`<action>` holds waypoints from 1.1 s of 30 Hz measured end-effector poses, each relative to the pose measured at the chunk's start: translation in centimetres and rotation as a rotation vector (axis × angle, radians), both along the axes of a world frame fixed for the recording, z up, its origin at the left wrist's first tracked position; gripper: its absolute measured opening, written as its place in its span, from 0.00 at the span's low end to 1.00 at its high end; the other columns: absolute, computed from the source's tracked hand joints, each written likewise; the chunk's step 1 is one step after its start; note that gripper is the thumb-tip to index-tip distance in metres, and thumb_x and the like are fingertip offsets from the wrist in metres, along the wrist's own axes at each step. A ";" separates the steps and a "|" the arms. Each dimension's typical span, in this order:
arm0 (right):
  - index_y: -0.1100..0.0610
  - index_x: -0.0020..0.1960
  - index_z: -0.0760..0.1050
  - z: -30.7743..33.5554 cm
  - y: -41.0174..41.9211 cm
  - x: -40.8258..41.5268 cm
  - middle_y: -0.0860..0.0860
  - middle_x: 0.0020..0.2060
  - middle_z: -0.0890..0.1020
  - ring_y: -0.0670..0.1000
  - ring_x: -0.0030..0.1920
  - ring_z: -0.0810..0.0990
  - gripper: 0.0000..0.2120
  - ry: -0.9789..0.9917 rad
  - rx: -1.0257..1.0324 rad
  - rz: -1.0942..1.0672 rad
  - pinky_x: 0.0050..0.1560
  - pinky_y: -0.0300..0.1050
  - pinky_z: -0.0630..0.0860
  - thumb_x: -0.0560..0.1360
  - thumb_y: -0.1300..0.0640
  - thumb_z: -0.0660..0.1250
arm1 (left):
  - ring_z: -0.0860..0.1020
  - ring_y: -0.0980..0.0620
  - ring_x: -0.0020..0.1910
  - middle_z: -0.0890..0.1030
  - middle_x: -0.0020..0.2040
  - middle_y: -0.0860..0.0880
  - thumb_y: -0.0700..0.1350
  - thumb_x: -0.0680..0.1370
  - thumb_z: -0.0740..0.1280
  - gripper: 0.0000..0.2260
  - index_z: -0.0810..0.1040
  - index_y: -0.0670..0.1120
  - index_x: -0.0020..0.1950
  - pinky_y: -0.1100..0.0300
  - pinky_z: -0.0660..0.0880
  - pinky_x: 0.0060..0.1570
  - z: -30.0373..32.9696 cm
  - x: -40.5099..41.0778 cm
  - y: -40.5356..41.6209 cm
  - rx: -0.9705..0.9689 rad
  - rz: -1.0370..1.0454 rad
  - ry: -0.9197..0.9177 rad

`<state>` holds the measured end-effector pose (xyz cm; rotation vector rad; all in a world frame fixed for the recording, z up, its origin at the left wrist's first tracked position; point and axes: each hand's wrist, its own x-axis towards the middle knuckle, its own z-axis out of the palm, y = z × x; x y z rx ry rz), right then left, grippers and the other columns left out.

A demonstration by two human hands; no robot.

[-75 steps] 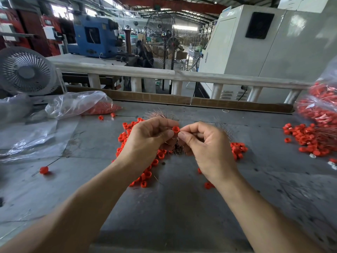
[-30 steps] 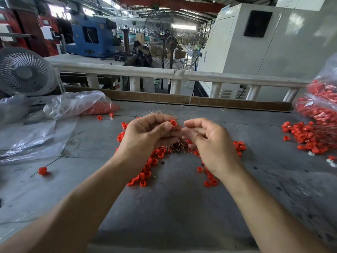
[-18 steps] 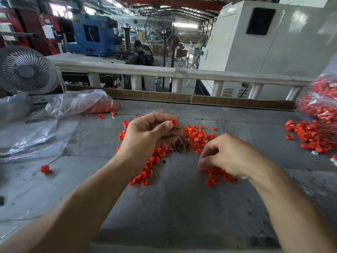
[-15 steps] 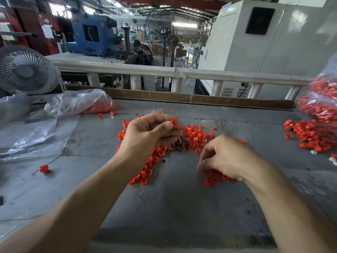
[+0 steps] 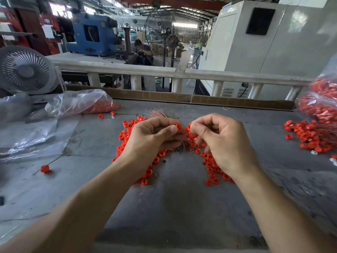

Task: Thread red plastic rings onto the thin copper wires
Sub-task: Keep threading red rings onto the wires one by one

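Observation:
My left hand [image 5: 151, 141] grips a bundle of thin copper wires [image 5: 157, 113] whose ends fan out behind and below the fist, and pinches a red ring [image 5: 179, 127] between thumb and forefinger. My right hand [image 5: 222, 141] is closed just to the right, its thumb and forefinger pinching another red ring [image 5: 187, 127] close to the first. Several loose red rings [image 5: 211, 168] lie scattered on the grey table [image 5: 173, 207] under and around both hands.
A heap of threaded red rings [image 5: 310, 136] and a clear bag of them [image 5: 322, 99] lie at the right. A plastic bag [image 5: 80, 103], plastic sheets and a fan [image 5: 25, 70] occupy the left. One ring on a wire [image 5: 44, 168] lies near the left. A railing [image 5: 182, 72] borders the back.
My right hand dropped to the loose rings on the table, then rose back up beside my left hand with a ring pinched. The left hand stayed in place.

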<state>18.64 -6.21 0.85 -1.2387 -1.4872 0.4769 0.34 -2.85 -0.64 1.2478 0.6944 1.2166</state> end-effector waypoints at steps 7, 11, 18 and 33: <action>0.50 0.46 0.85 -0.5 -0.1 -1.0 0.42 0.34 0.84 0.45 0.37 0.83 0.03 -0.092 0.089 -0.010 0.41 0.39 0.78 0.76 0.57 0.76 | 0.87 0.43 0.49 0.87 0.48 0.38 0.37 0.79 0.69 0.08 0.82 0.37 0.57 0.57 0.84 0.48 0.0 0.3 -0.3 0.015 0.002 0.015; 0.51 0.46 0.86 -0.7 -0.1 -1.1 0.41 0.34 0.84 0.41 0.36 0.81 0.04 -0.131 0.123 -0.017 0.39 0.29 0.72 0.75 0.59 0.76 | 0.87 0.44 0.49 0.87 0.48 0.39 0.36 0.79 0.69 0.07 0.83 0.39 0.55 0.56 0.84 0.50 -0.2 0.4 -0.4 0.032 0.004 0.018; 0.50 0.47 0.85 -0.9 0.0 -1.3 0.43 0.38 0.85 0.46 0.41 0.83 0.04 -0.170 0.178 -0.035 0.42 0.36 0.78 0.76 0.59 0.76 | 0.87 0.46 0.47 0.87 0.47 0.40 0.37 0.78 0.70 0.06 0.84 0.40 0.53 0.58 0.84 0.48 -0.2 0.4 -0.4 0.045 0.009 0.011; 0.54 0.47 0.87 -0.8 -0.3 -2.0 0.44 0.41 0.85 0.43 0.46 0.84 0.03 -0.114 0.182 -0.063 0.47 0.32 0.75 0.75 0.60 0.77 | 0.87 0.44 0.49 0.87 0.48 0.40 0.43 0.74 0.73 0.13 0.84 0.39 0.56 0.58 0.83 0.49 -0.5 0.4 -0.2 0.060 0.014 -0.001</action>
